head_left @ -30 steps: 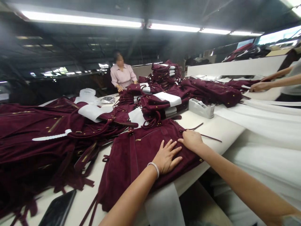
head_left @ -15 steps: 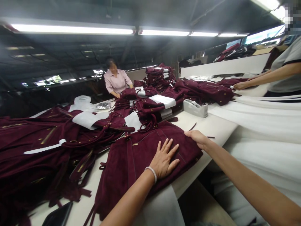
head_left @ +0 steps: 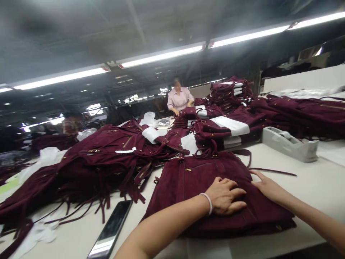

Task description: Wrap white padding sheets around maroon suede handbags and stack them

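A maroon bag (head_left: 167, 190) with a zip and brass-coloured fittings lies on the white table before me. My left hand (head_left: 225, 197), a pale band at its wrist, rests palm down on the bag's face, fingers apart and slightly bent. At the bag's right side is my right hand (head_left: 265, 185), its thumb and a finger apart against the fabric; its other fingers are partly hidden. The bag's handles and a strap stretch behind it toward a stack of similar bags with white paper (head_left: 230, 125).
A phone (head_left: 110, 230) lies left of the bag. More maroon bags (head_left: 102, 147) are heaped at the left. A grey tape dispenser (head_left: 289, 144) stands at the right. Across the table is a person (head_left: 180, 99) in a pink shirt.
The view has swung right-to-left, so the phone and left heap show more and the person at the right is gone from view. My left hand's fingers are more bent on the bag.
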### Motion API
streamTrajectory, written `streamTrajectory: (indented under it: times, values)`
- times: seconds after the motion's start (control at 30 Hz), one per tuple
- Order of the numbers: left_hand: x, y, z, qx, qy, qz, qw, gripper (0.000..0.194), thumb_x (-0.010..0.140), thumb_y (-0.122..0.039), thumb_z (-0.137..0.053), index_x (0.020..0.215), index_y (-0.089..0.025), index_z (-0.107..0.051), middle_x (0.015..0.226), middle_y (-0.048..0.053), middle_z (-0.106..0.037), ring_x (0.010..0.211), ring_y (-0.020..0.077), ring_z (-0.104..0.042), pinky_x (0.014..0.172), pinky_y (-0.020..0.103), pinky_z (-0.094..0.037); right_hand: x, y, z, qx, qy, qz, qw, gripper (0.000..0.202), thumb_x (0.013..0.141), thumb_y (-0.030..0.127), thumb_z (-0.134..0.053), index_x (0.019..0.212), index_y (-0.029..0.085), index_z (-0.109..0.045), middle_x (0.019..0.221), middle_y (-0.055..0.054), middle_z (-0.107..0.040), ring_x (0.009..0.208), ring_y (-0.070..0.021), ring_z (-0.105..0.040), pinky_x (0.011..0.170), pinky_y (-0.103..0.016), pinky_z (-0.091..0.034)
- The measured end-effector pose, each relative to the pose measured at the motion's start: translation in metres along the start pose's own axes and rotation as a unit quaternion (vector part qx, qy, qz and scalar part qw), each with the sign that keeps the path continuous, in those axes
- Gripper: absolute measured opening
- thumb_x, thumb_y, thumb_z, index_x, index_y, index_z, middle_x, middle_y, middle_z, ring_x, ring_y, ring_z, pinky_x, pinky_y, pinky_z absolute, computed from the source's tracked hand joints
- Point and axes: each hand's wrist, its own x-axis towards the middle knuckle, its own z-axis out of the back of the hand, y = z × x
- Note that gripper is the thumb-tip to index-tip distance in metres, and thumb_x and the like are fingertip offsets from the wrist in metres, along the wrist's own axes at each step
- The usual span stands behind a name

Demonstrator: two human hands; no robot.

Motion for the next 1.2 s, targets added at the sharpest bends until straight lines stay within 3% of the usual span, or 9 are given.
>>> streamTrajectory:
  times: [0.1,0.2,0.3,0.4,0.53,0.73,0.83,1.03,1.2]
  values:
    - [0.009,0.0,-0.007,0.002,-0.04,0.018,0.999,0.057,0.095,-0.056,-0.041,0.138,-0.018,-0.043,0.134,0.011,-0.054,0.125,0.0248,-0.048,0.108,0.045,-0.034,-0.004,-0.002,0.0,-0.125,-0.038,0.025,0.991,0.047,0.086,0.04,-0.043,0.121,0.016,-0.062,0.093,-0.011,-0.074,0.089,-0.0298,-0.069,0.084,-0.039,-0.05]
    - [0.014,0.0,-0.016,0.003,-0.066,0.02,0.998,0.067,0.096,-0.052,-0.041,0.148,-0.013,-0.026,0.153,0.015,-0.034,0.144,0.0264,-0.026,0.119,0.048,-0.02,-0.003,0.01,0.003,-0.193,-0.065,0.043,0.978,0.048,0.087,0.054,-0.041,0.105,0.018,-0.068,0.098,-0.014,-0.072,0.089,-0.0322,-0.068,0.08,-0.041,-0.049]
    - [0.016,0.001,-0.021,0.005,-0.057,0.022,0.998,0.07,0.098,-0.052,-0.036,0.151,-0.011,-0.017,0.16,0.016,-0.019,0.15,0.0254,-0.009,0.122,0.05,-0.011,0.012,0.028,0.008,-0.226,-0.031,0.022,0.973,0.051,0.087,0.062,-0.041,0.083,0.019,-0.069,0.086,-0.013,-0.072,0.084,-0.0331,-0.068,0.075,-0.041,-0.048]
    - [0.017,0.004,-0.023,0.007,-0.05,0.024,0.998,0.07,0.098,-0.051,-0.033,0.151,-0.009,-0.017,0.161,0.017,-0.016,0.15,0.0248,-0.004,0.122,0.05,-0.01,0.029,0.047,0.012,-0.244,0.002,-0.013,0.97,0.045,0.087,0.054,-0.05,0.062,0.019,-0.062,0.068,-0.012,-0.068,0.078,-0.0325,-0.067,0.073,-0.041,-0.047]
    - [0.019,0.007,-0.026,0.011,-0.048,0.029,0.998,0.072,0.097,-0.049,-0.036,0.151,-0.006,-0.016,0.161,0.019,-0.011,0.149,0.0267,0.001,0.122,0.052,-0.009,0.034,0.066,0.011,-0.003,0.03,-0.153,0.988,0.033,0.088,0.028,-0.056,0.056,0.018,-0.055,0.055,-0.009,-0.061,0.074,-0.0276,-0.067,0.072,-0.037,-0.051]
    - [0.023,0.01,-0.03,0.008,-0.07,0.02,0.997,0.073,0.096,-0.04,-0.041,0.152,-0.007,-0.009,0.161,0.02,-0.004,0.149,0.0283,0.007,0.121,0.056,-0.008,0.021,0.063,0.002,0.2,0.11,-0.263,0.937,0.035,0.099,0.026,-0.039,0.081,0.011,-0.064,0.073,-0.011,-0.072,0.078,-0.0201,-0.069,0.069,-0.032,-0.057]
    - [0.024,0.01,-0.029,0.002,-0.053,0.013,0.999,0.075,0.093,-0.038,-0.045,0.153,-0.009,-0.01,0.161,0.018,-0.005,0.149,0.0286,0.005,0.12,0.057,-0.006,0.015,0.051,-0.004,0.232,0.122,-0.261,0.929,0.034,0.099,0.029,-0.043,0.082,0.01,-0.066,0.075,-0.009,-0.072,0.076,-0.0187,-0.069,0.071,-0.031,-0.057]
    - [0.028,0.008,-0.025,-0.004,-0.01,0.02,1.0,0.076,0.088,-0.033,-0.049,0.154,-0.017,-0.015,0.162,0.013,-0.012,0.15,0.029,-0.006,0.119,0.059,-0.006,0.013,0.04,-0.002,0.236,0.068,-0.22,0.944,0.028,0.093,0.023,-0.054,0.068,0.013,-0.062,0.063,-0.002,-0.067,0.059,-0.0128,-0.06,0.067,-0.024,-0.051]
    - [0.028,0.007,-0.022,-0.004,0.006,0.021,1.0,0.076,0.087,-0.028,-0.05,0.154,-0.027,-0.015,0.163,0.008,-0.011,0.149,0.0292,-0.009,0.119,0.06,-0.008,-0.024,0.043,0.016,0.276,0.095,-0.164,0.942,0.017,0.089,0.02,-0.053,0.077,0.015,-0.064,0.067,0.0,-0.067,0.061,-0.0135,-0.06,0.062,-0.024,-0.048]
